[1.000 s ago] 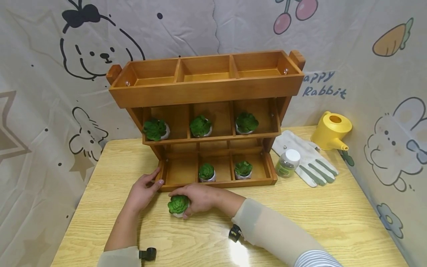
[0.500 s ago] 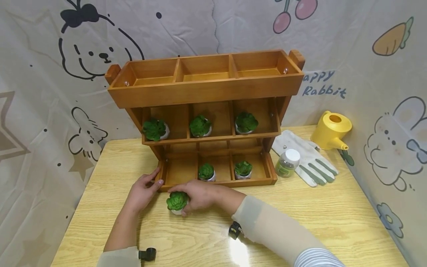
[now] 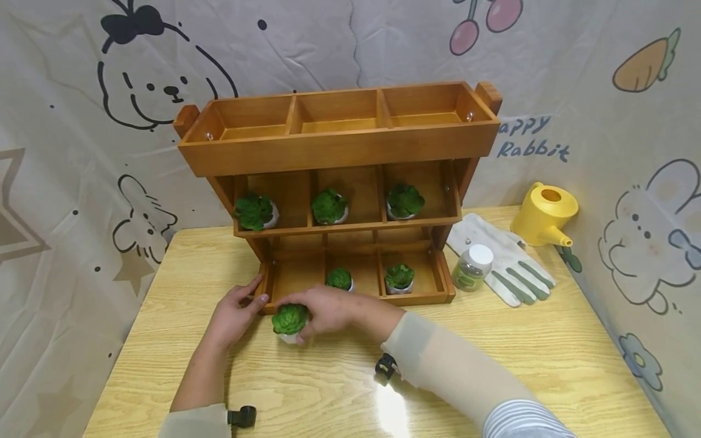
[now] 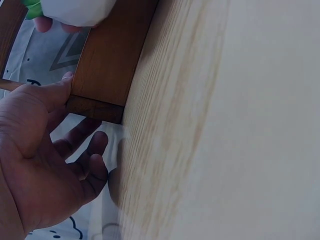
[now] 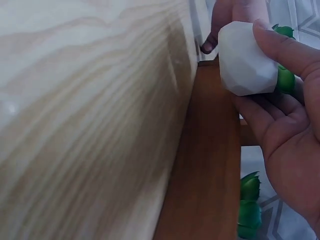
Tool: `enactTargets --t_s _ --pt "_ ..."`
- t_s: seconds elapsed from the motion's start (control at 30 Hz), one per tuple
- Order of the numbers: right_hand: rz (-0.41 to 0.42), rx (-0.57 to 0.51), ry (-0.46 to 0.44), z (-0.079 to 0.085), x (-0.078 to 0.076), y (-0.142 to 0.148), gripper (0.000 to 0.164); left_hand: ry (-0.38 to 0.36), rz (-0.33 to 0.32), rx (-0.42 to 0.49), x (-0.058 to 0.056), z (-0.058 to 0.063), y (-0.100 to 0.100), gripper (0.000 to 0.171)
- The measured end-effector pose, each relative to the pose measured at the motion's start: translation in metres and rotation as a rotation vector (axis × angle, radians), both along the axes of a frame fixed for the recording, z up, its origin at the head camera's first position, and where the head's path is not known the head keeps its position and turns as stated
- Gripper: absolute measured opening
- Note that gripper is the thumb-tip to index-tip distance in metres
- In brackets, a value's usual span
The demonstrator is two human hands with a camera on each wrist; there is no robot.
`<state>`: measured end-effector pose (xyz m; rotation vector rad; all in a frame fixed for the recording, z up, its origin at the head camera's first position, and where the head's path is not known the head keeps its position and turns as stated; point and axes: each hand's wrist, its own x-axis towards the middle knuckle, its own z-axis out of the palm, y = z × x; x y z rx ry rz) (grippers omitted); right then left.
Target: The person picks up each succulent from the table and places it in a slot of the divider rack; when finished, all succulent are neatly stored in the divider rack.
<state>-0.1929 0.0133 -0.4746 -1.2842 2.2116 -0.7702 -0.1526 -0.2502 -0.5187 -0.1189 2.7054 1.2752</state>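
Observation:
In the head view my right hand (image 3: 323, 310) holds a small potted succulent (image 3: 290, 319) just in front of the wooden plant shelf's (image 3: 339, 146) lower tier, near its left end. The right wrist view shows its white faceted pot (image 5: 247, 60) between thumb and fingers, tilted, with green leaves partly hidden behind it. My left hand (image 3: 235, 313) grips the front left corner of the lower tier. In the left wrist view, the thumb and index finger of that hand (image 4: 55, 150) touch the wooden corner (image 4: 95, 107), while the other fingers hang loosely curled.
Succulents stand in all three middle-tier compartments, including one at left (image 3: 254, 212), and in the lower tier's centre (image 3: 339, 278) and right (image 3: 400, 277). At right are a lidded jar (image 3: 473, 267), work gloves (image 3: 501, 258) and a yellow watering can (image 3: 544, 213).
My right hand has moved the potted succulent away from me, up toward the lower tier's front board. The left hand has stayed at the shelf corner.

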Motion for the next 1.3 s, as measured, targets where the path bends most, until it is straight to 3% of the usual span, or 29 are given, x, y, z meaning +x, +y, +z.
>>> enactTargets --t_s 0.57,1.3 --pt "-0.037 -0.019 0.025 0.021 -0.018 -0.003 0.081 0.008 0.006 0.022 0.001 -0.001 0.001 0.065" --pt "-0.131 -0.013 0.029 0.014 -0.047 -0.014 0.078 0.0 -0.025 0.012 0.001 0.001 -0.003 0.067"
